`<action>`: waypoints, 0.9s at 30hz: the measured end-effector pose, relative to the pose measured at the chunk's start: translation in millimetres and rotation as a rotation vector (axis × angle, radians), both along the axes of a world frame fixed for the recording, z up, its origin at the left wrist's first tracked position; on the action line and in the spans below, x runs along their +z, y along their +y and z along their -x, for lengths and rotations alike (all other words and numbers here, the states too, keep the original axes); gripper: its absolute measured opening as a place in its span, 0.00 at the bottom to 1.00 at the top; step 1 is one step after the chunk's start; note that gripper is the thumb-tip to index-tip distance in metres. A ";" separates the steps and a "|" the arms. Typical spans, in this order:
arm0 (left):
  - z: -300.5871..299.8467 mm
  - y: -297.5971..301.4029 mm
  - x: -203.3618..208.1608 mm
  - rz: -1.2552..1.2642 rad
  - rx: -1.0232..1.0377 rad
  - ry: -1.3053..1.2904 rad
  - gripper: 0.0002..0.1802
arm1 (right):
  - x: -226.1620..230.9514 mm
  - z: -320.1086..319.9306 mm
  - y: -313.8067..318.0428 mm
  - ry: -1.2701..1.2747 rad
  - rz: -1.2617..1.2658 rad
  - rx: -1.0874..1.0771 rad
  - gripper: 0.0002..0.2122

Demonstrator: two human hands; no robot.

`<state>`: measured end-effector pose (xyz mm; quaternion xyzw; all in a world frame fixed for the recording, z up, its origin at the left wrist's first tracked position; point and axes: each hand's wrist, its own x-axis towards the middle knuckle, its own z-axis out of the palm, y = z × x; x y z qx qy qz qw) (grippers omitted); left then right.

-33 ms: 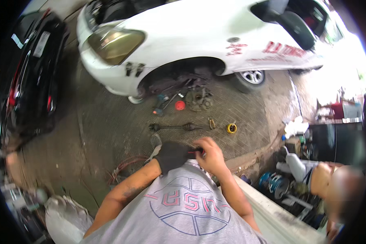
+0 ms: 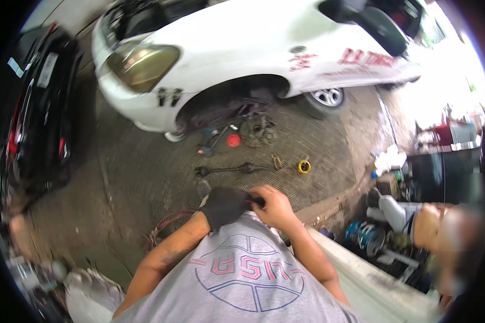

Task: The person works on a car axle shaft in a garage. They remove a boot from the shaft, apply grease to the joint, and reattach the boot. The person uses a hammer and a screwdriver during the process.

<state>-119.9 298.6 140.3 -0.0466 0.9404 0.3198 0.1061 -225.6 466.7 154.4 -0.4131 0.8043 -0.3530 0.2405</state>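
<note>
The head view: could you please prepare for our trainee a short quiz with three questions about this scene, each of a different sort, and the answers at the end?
1. Which of the hands is bare?
A) the left hand
B) the right hand
C) both

2. True or false: the small round yellow object with a dark centre lies to the right of the long, dark metal shaft.

3. Complete: in the front wheel arch of the white-painted car, the ____ is missing.

Key: 1. B; 2. True; 3. wheel
</note>
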 end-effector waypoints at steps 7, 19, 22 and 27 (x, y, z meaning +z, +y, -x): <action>24.7 -12.0 20.4 -0.497 0.449 0.330 0.20 | -26.3 6.7 -17.4 -0.331 0.108 -0.372 0.10; 21.9 -11.9 -46.5 -0.723 0.370 -0.211 0.30 | -64.8 7.7 -11.6 -0.804 0.303 -0.482 0.05; 22.9 -8.3 -69.3 -0.889 0.440 -0.229 0.26 | -60.0 5.5 -11.2 -0.675 0.198 -0.544 0.06; 13.8 -23.6 -103.2 -0.200 0.213 -0.012 0.23 | -55.0 -3.6 -18.2 0.153 0.124 -0.388 0.08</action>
